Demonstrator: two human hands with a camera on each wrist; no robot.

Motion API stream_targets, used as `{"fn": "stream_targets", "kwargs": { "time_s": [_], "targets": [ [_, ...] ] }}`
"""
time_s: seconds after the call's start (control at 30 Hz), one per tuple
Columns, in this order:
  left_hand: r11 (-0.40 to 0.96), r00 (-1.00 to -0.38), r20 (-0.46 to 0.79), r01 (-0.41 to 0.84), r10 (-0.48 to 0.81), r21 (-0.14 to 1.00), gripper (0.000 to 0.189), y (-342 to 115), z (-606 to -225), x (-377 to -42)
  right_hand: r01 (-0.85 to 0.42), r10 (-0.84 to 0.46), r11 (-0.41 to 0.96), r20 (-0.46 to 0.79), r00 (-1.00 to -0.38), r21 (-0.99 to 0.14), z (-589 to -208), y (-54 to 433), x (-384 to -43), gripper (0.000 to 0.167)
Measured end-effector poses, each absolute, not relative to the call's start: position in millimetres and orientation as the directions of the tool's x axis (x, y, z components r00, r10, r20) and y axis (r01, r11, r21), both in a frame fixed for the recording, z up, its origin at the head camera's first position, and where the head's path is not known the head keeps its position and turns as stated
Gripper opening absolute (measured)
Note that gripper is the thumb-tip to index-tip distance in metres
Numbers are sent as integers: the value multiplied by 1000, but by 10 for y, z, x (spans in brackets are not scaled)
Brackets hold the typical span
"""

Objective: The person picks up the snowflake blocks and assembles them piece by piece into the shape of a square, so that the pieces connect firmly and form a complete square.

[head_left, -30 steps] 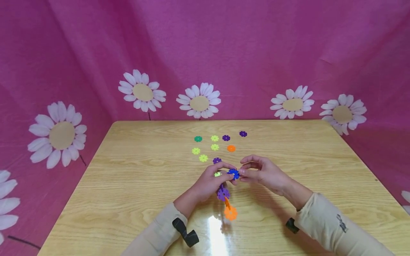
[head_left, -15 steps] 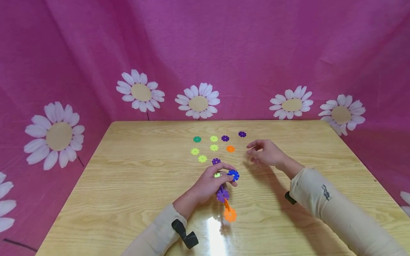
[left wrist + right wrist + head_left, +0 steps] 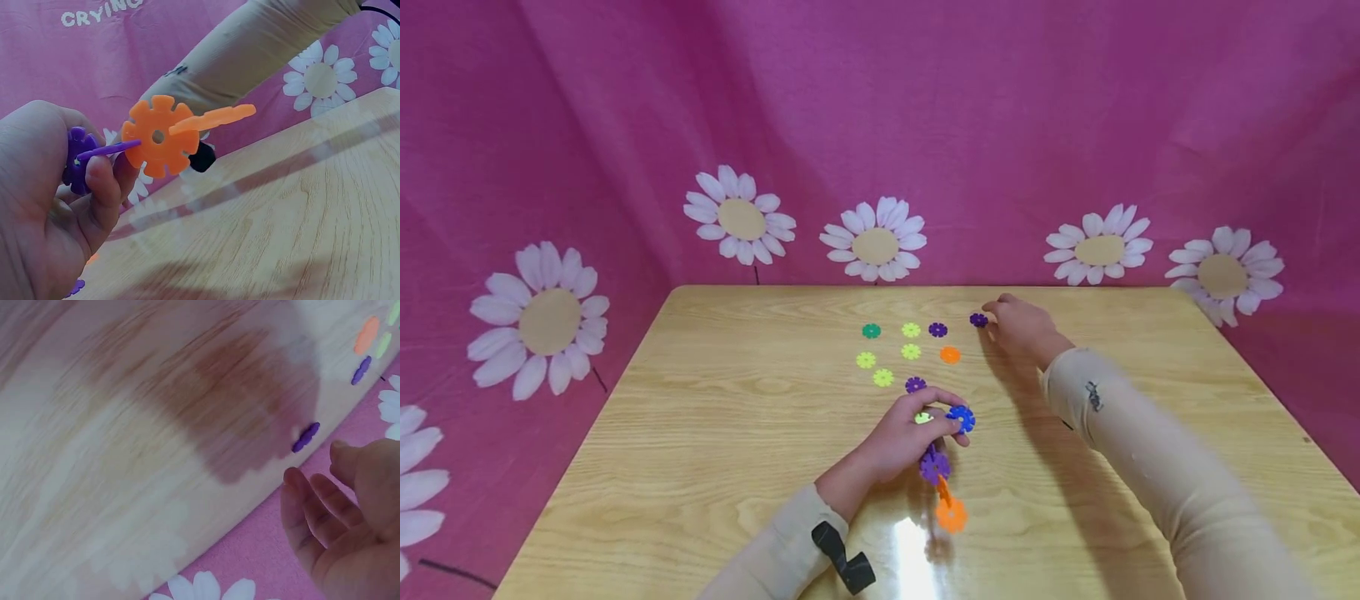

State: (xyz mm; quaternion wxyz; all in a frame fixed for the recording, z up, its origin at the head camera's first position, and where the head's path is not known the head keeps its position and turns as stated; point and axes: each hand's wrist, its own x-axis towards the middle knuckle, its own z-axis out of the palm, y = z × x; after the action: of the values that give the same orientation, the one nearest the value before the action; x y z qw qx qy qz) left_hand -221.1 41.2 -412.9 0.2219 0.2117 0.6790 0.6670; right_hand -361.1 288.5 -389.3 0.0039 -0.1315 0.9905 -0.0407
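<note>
My left hand grips a chain of slotted plastic flower discs above the table. A blue disc shows by the thumb tip, with a light green disc partly seen between the fingers. Below the hand hang a purple disc and an orange disc. The left wrist view shows two orange discs slotted together at an angle. My right hand reaches to the far side, fingertips right by a dark purple disc. In the right wrist view its thumb and fingers stand apart, nothing between them.
Several loose discs lie flat on the wooden table: a green disc, light green ones, an orange one and more purple ones. A pink curtain with printed daisies stands behind the table's far edge.
My right hand has left the chain's blue disc and moved away to the far dark purple disc. My left hand keeps its hold on the chain, nearly still.
</note>
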Motion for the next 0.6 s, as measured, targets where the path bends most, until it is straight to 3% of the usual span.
{"fn": "stream_targets", "kwargs": {
  "time_s": [0.17,0.6],
  "targets": [
    [13,-808,-19,-13,590,1000,23,408,-4142,-2211,-281,-283,958,-30,-959,-52,-3950,2797,-3710,37],
    [1,-802,9,12,598,1000,25,436,-4153,-2186,-235,-244,966,-75,-967,-113,-4066,2840,-3849,26]
  ]
}}
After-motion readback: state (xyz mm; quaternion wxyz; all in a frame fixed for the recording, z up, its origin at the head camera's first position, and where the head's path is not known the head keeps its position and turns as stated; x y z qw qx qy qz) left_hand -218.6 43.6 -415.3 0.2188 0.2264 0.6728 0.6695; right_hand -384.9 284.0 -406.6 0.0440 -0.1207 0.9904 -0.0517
